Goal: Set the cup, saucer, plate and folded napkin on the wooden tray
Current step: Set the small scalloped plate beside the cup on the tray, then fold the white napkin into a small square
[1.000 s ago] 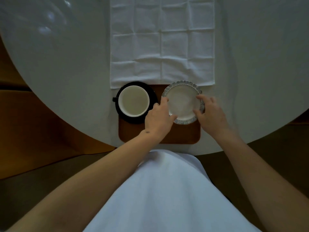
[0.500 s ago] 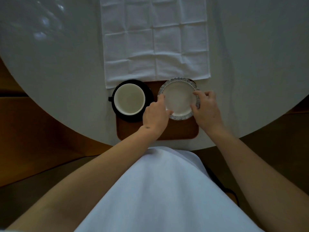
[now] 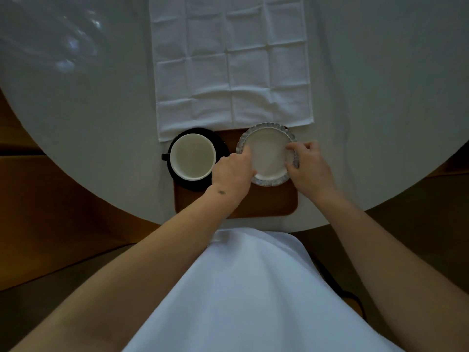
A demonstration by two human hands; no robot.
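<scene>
A small white plate (image 3: 269,154) with a scalloped grey rim sits on the right half of the wooden tray (image 3: 269,204). My left hand (image 3: 232,174) grips its left edge and my right hand (image 3: 308,165) pinches its right edge. To the left, a white cup (image 3: 192,156) stands on a black saucer (image 3: 220,144) that overlaps the tray's left end. A white napkin (image 3: 231,64), unfolded flat and marked with creases, lies on the table just beyond the tray, and its near edge covers the tray's far edge.
The round table (image 3: 380,85) has a pale cloth, and its curved near edge runs just below the tray. My white garment (image 3: 253,288) fills the bottom centre. Brown wooden flooring (image 3: 50,199) shows beyond the table at the left.
Both hands have kept hold of the plate and shifted it slightly farther from me on the tray. The right fingers have curled more over its rim. The camera view dipped a little.
</scene>
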